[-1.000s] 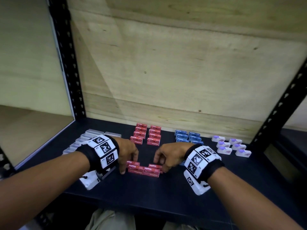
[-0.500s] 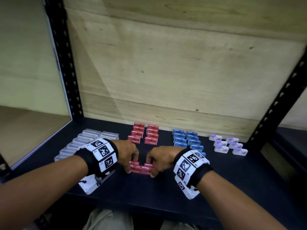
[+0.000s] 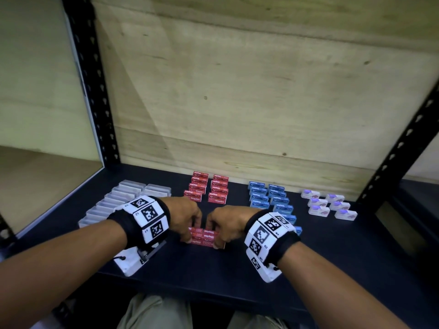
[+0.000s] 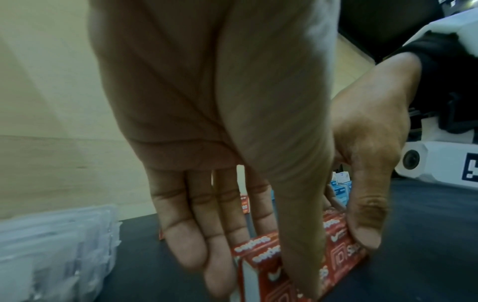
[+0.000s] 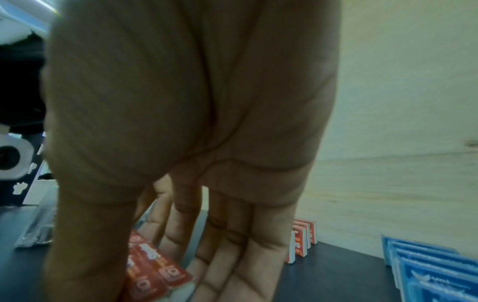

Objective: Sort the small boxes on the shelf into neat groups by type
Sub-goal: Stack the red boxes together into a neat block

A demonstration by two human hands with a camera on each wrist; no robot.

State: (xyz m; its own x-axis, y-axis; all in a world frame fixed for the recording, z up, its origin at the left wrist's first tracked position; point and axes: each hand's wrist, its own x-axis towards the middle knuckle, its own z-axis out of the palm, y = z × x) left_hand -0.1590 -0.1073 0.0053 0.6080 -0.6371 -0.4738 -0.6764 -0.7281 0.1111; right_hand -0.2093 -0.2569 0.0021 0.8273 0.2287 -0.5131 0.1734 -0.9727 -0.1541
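A small cluster of red staple boxes (image 3: 206, 236) lies on the dark shelf (image 3: 332, 252) near its front, in the middle. My left hand (image 3: 190, 231) holds the cluster's left side, thumb on the near face and fingers behind. My right hand (image 3: 219, 239) grips the right side the same way. In the left wrist view my left hand (image 4: 253, 282) pinches the red boxes (image 4: 344, 259), with the other hand's thumb on their far end. In the right wrist view my right hand (image 5: 155, 271) pinches the red boxes (image 5: 160, 265). Two neat rows of red boxes (image 3: 210, 188) stand at the back.
Clear plastic boxes (image 3: 123, 200) sit in rows at the left. Blue boxes (image 3: 270, 195) form two rows right of centre, and white boxes with purple tops (image 3: 330, 205) lie further right. Black uprights (image 3: 95, 79) and a wooden back panel (image 3: 261, 91) bound the shelf.
My hands have come closer together, the right one moving left. The loose red boxes between them have been squeezed into a tighter block.
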